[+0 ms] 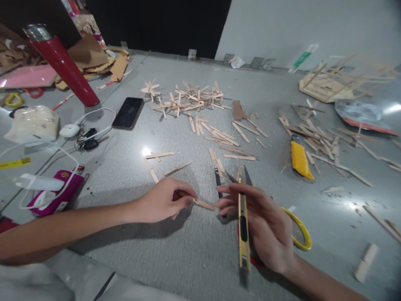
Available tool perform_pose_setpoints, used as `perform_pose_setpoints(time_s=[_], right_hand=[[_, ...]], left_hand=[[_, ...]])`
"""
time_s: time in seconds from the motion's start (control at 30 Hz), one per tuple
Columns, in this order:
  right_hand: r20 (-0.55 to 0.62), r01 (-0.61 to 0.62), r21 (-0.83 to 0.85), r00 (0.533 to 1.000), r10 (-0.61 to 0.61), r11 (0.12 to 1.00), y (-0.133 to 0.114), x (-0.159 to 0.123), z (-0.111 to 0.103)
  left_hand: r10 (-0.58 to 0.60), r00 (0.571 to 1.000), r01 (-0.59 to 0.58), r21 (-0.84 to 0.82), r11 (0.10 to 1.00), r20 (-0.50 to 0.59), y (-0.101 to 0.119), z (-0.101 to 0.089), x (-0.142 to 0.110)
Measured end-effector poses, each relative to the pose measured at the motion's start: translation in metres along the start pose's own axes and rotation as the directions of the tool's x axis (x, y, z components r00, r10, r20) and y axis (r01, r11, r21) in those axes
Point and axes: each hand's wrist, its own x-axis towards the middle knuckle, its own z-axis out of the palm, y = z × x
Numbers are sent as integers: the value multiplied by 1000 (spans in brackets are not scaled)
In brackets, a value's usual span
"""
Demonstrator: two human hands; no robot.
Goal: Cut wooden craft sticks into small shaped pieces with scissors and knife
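Between the thumb and fingertips of my left hand (167, 200) is one end of a wooden craft stick (204, 204), its other end pointing right, low over the table. My right hand (266, 221) is closed around a yellow box cutter (243, 234), its tip pointing away from me. Under and beside that hand lies a pair of scissors; a yellow handle loop (302, 234) shows, while its middle is hidden. A black pen (218, 182) rests by the right fingertips. Several loose craft sticks (159, 155) lie just beyond my hands.
Star-shaped stick pieces (197, 98) are heaped toward the back. Right of centre are a yellow glue-like tool (300, 161), scattered sticks and a stick frame (332, 83). On the left are a phone (128, 113), a red flask (64, 65), keys (90, 141) and a purple power bank (58, 192) with cables.
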Motion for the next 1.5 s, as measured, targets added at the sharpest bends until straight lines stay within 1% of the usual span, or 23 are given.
perform_pose_setpoints(time_s=[0.07, 0.1, 0.17, 0.2, 0.3, 0.37, 0.43, 0.5, 0.63, 0.77, 0.97, 1.2, 1.37, 1.43, 1.5], right_hand=[[-54, -11, -161, 999, 3, 987, 1, 1, -1], [-66, -16, -254, 998, -1, 967, 2, 0, -2], [-50, -48, -369, 998, 31, 928, 3, -1, -2], [-24, -81, -371, 997, 77, 925, 4, -2, -1], [62, -172, -300, 978, 199, 938, 2, -4, 1], [157, -163, -334, 962, 225, 928, -1, -3, 4], [213, -126, -404, 950, 227, 906, -3, -1, 7], [211, -126, -440, 948, 239, 889, -3, -1, 10], [194, -151, -428, 948, 253, 891, -1, -3, 14], [212, -120, -427, 950, 229, 896, 0, -4, 15], [238, -90, -444, 947, 214, 891, -5, -1, 16], [256, -84, -454, 941, 221, 887, -4, 0, 16], [267, -131, -448, 924, 272, 885, 1, -2, 13], [286, -107, -460, 922, 261, 882, 3, -3, 12], [308, -40, -478, 928, 210, 877, 3, -2, 11]], left_hand=[[7, 1000, -7, 23, 1000, 20, 2, -1, 0], [18, 1000, -19, 40, 999, 25, 2, -1, 0], [61, 998, -62, 89, 994, 14, 4, -1, 0], [88, 996, -88, 121, 989, 5, 4, -1, 1], [155, 988, -153, 184, 971, 6, 2, -1, 2], [178, 984, -175, 185, 967, 0, -1, 0, 2], [195, 980, -184, 188, 965, -37, -4, 1, 2], [207, 976, -189, 206, 960, -69, -6, 3, 3], [214, 974, -193, 214, 958, -80, -8, 5, 3], [208, 974, -187, 198, 962, -92, -9, 7, 3], [221, 971, -197, 228, 954, -87, -8, 7, 3], [231, 968, -199, 251, 947, -102, -6, 9, 1], [276, 956, -235, 298, 925, -101, -7, 9, 2], [297, 950, -254, 316, 914, -98, -9, 9, 1], [317, 943, -270, 332, 904, -97, -10, 10, 1]])
